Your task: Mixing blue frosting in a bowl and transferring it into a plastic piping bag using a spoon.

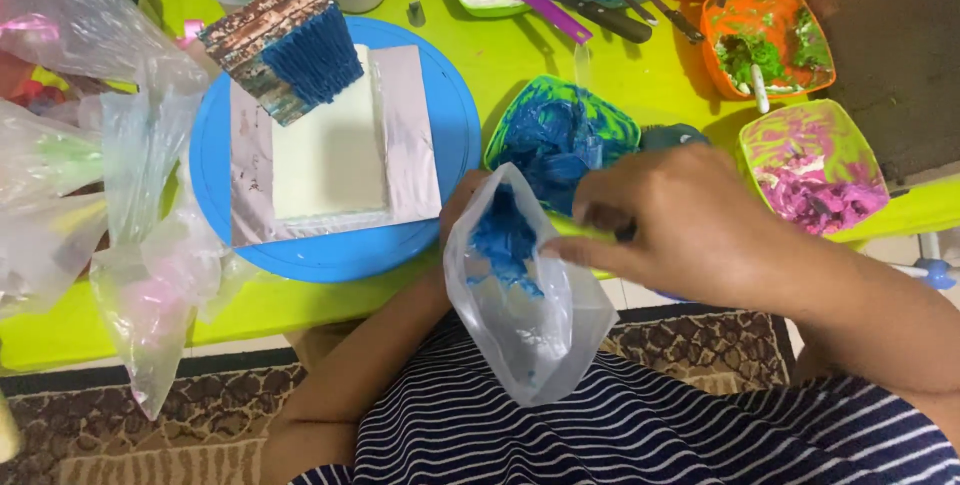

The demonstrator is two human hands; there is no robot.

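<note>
Now both hands on icing bag

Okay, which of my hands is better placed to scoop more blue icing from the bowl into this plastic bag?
Probably the right hand: it hovers beside the green bowl of blue icing and seems to grip a dark utensil at the mouth of the clear plastic piping bag. The left hand is behind the bag, holding it open.

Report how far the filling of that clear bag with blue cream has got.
Done: some blue cream already sits inside the clear bag, smeared on its upper half. In hand: the left hand holds the bag open from behind while the right hand works at its mouth. Left: the lower part of the bag looks mostly empty, and the green bowl behind it is thick with blue cream.
</note>
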